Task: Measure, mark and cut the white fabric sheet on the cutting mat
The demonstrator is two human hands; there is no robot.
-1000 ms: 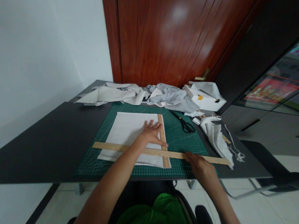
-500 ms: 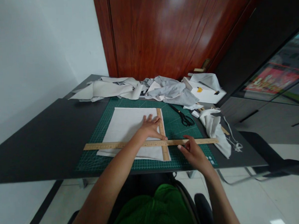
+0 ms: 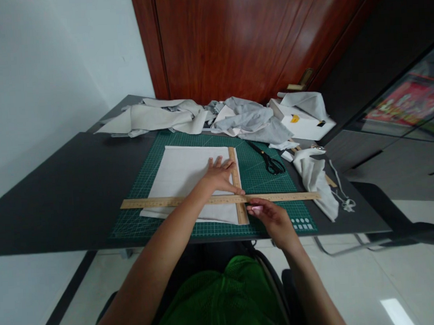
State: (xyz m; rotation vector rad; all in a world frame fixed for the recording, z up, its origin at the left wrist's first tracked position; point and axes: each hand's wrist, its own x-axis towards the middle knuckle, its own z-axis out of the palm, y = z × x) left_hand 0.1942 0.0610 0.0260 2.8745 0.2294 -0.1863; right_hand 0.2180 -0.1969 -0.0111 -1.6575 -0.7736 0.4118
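My left hand (image 3: 221, 176) lies with fingers spread over the folded white cloth (image 3: 188, 168). Its fingertips press on the short wooden ruler (image 3: 242, 212), which runs along the cloth's right edge, and its thumb reaches the crossing with the long wooden ruler (image 3: 161, 202). That long ruler lies crosswise over the lower part of the cloth. Close to the crossing, my right hand (image 3: 273, 218) is closed in a pinch around a small pink piece (image 3: 256, 208) that looks like tailor's chalk. Its tip is beside the short ruler; whether it touches the cloth is unclear.
A green cutting mat (image 3: 265, 179) lies under the work. Black scissors (image 3: 270, 162) rest on it at the right. Crumpled fabric (image 3: 163, 117) lines the back, beside a white box (image 3: 309, 126). A white drawstring cloth (image 3: 318, 181) lies at the table's right.
My right hand has moved left along the long ruler to the crossing, and its fingers have closed, with the pink piece now visible. My left hand has stayed on the rulers.
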